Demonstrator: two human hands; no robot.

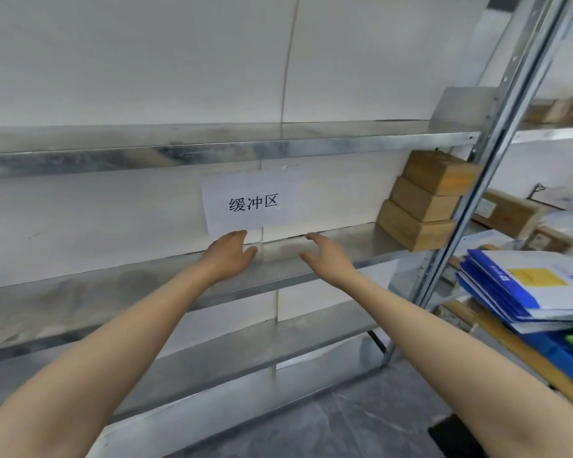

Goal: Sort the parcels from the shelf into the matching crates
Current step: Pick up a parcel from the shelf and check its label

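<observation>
— Any writing to read?
— One paper sign [250,203] on the wall [113,209] behind the shelf [80,302]. It says "缓冲区" in black print.
— And the hands?
— The left hand [230,256] and right hand [325,256] both reach over that shelf, just under the sign. They are apart, with fingers loosely spread, and grip nothing.
— Where are the parcels?
— Three brown boxes [424,200] are stacked at the shelf's right end, well apart from both hands. Right of the upright [477,180] lies a pile of blue-and-white mailers [510,295]. The top one bears a yellow label [536,276], its print too small to read.
</observation>
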